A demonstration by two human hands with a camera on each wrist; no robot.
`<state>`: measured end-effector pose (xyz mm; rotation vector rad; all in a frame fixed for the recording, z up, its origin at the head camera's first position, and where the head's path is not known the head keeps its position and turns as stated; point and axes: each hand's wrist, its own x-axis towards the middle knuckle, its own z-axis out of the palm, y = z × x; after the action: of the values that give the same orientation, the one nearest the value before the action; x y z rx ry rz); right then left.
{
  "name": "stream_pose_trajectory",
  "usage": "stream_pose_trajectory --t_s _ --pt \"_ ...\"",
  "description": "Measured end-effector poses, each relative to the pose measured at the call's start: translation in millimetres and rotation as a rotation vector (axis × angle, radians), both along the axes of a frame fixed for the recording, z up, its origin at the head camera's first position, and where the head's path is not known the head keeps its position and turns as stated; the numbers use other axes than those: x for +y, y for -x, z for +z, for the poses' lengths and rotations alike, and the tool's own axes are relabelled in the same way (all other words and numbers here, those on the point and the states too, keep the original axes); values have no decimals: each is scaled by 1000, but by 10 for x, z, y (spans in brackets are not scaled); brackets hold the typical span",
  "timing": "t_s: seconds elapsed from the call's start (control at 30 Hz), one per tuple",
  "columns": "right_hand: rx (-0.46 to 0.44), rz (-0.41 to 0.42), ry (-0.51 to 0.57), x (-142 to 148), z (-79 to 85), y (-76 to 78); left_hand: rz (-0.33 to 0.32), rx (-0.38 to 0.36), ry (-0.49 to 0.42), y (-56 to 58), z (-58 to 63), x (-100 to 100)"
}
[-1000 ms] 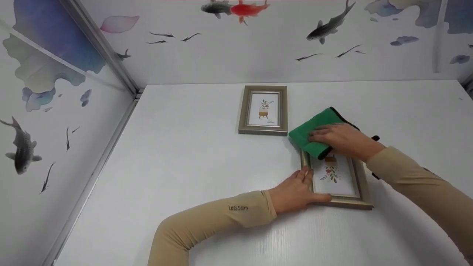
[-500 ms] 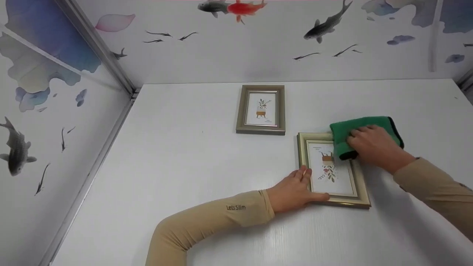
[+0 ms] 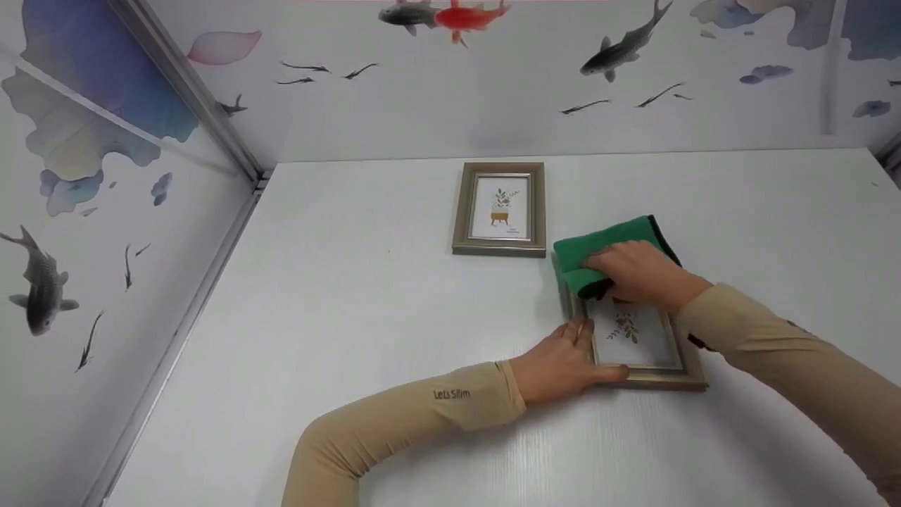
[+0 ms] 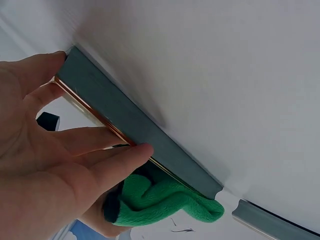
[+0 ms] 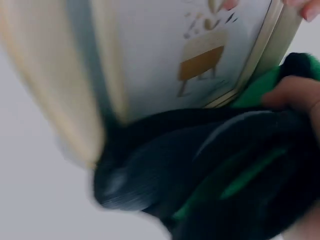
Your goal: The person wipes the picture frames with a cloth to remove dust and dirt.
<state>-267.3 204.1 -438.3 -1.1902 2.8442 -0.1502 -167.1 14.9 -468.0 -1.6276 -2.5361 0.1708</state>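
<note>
My left hand holds the lower-left corner of a champagne-coloured picture frame, fingers at its left side and thumb along the bottom edge. In the left wrist view, fingertips reach onto the side of the frame. My right hand grips a folded green cloth with black edging, which covers the frame's upper-left part. The right wrist view shows the dark-edged cloth, blurred, across one end of the frame. Behind the glass is a print of a plant, its top hidden by hand and cloth.
A second, similar picture frame is at the upper left of the held one, on the same white surface. White panels with painted fish stand at the back and left.
My right hand slid the cloth to the frame's upper-right corner, then back left to the upper-left corner. My left hand has kept its place on the frame.
</note>
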Motion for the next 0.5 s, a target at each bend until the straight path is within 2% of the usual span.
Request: stream_pose_trajectory --t_s 0.13,0.23,0.37,0.5 --pt "-68 71 99 108 -54 -5 7 15 1 0 -5 -2" --pt "-53 79 102 193 -70 -37 10 18 -12 0 -4 3" --pt "0 5 76 339 -49 -66 16 15 1 0 -1 17" --pt "11 -115 63 539 -18 -89 31 1 21 -1 2 16"
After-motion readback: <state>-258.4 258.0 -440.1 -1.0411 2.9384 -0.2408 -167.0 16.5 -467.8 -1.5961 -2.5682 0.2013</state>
